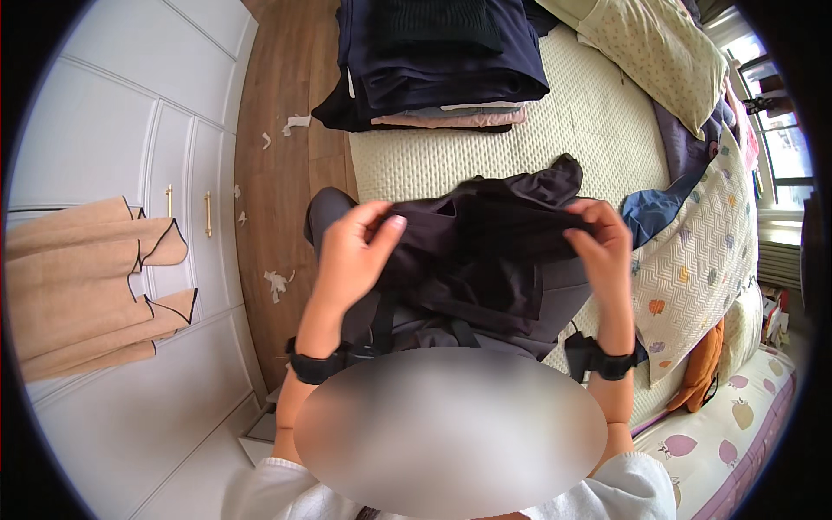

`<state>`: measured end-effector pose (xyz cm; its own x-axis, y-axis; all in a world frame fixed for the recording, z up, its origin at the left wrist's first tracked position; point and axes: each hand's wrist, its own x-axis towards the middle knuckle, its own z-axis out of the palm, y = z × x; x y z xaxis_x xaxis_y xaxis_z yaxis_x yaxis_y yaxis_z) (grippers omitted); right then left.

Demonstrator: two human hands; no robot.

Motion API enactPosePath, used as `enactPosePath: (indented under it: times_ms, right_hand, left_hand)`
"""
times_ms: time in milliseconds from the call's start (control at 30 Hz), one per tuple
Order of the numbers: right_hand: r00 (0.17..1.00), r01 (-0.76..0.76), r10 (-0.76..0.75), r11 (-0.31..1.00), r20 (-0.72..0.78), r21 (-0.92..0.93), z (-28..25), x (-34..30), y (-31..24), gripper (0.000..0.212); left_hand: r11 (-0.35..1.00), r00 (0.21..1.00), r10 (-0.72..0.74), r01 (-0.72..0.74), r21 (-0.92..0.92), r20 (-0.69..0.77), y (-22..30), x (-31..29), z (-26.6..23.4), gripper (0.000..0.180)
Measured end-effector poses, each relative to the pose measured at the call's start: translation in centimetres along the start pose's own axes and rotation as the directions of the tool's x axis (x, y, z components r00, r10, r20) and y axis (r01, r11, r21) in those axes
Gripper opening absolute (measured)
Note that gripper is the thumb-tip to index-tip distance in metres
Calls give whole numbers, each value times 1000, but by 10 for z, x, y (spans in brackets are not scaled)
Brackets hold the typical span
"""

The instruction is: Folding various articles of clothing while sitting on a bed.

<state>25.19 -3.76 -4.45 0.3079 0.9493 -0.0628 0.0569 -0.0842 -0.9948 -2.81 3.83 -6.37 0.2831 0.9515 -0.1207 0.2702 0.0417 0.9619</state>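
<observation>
A dark, nearly black garment (494,251) is spread across my lap, its upper edge held up between both hands. My left hand (357,251) pinches that edge at its left end, thumb on top. At the right end my right hand (604,243) grips the same edge between thumb and fingers. A crumpled part of the garment lies beyond my hands on the cream quilted bed cover (589,104). Its exact kind cannot be made out, as it is bunched and folded. Black straps circle both my wrists.
A stack of folded clothes (442,69) stands at the bed's far end. A patterned pillow (650,52), blue cloth (654,212) and a patterned quilt (693,277) lie to the right. White cabinets (104,121) with a tan cloth (95,286) line the left. White scraps (277,284) dot the wooden floor.
</observation>
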Motion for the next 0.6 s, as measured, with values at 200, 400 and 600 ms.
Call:
enactPosePath:
  times_ms: [200,400,600]
  right_hand:
    - [998,-39,33,994,-54,-103,-51,0,-8,23]
    - [978,-138,165,970,125,-200,-42,-2,-23,37]
    - [918,3,86,975,388,-221,-41,-2,-36,27]
  left_hand:
    - [999,999,7,-4,-52,53,5,1,-45,16]
    - [999,982,-17,23,-31,186,13,5,-49,14]
    - [958,993,-5,39,-283,121,16,12,-59,12]
